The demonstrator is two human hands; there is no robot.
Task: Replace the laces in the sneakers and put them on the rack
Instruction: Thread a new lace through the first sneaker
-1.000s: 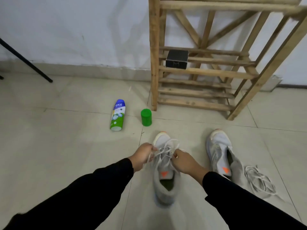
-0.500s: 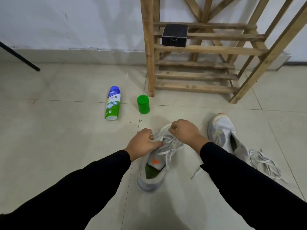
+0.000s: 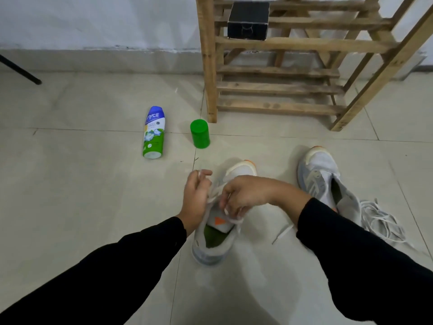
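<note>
Both your arms, in black sleeves, reached out toward the wooden rack [image 3: 281, 46], with the hands meeting over the sneaker [image 3: 241, 170] on the floor in front of the rack's left post. Your left hand [image 3: 195, 198] was turned thumb-up, fingers curled, pinching a bit of the white lace [image 3: 234, 220] between thumb and forefinger. Your right hand [image 3: 246, 195] came in palm-down across the tongue, wrist bent, fingers curled under and gripping the lace at the eyelets. It was a bit blurry there, so I couldn't tell exactly which strand each finger had. The sneaker pointed toe-first at the rack and was not on it, and one lace tip trailed on the tile on the rack's right-hand side.

The other sneaker [image 3: 318, 170] sat in front of the rack's right half, also toe toward it, with a loose lace [image 3: 379, 221] piled further out from the rack.

As for writing, the bottle [image 3: 153, 132] lying left of the rack's front left post read "nycil" in white on blue, and the smaller print was too tiny to read. A green cap [image 3: 199, 134] stood just in front of that post. The tongue of the held sneaker had an orange mark and the other one had pale stripes on its side. A black box [image 3: 248, 21] sat on a rack shelf, and I couldn't read anything on it.
</note>
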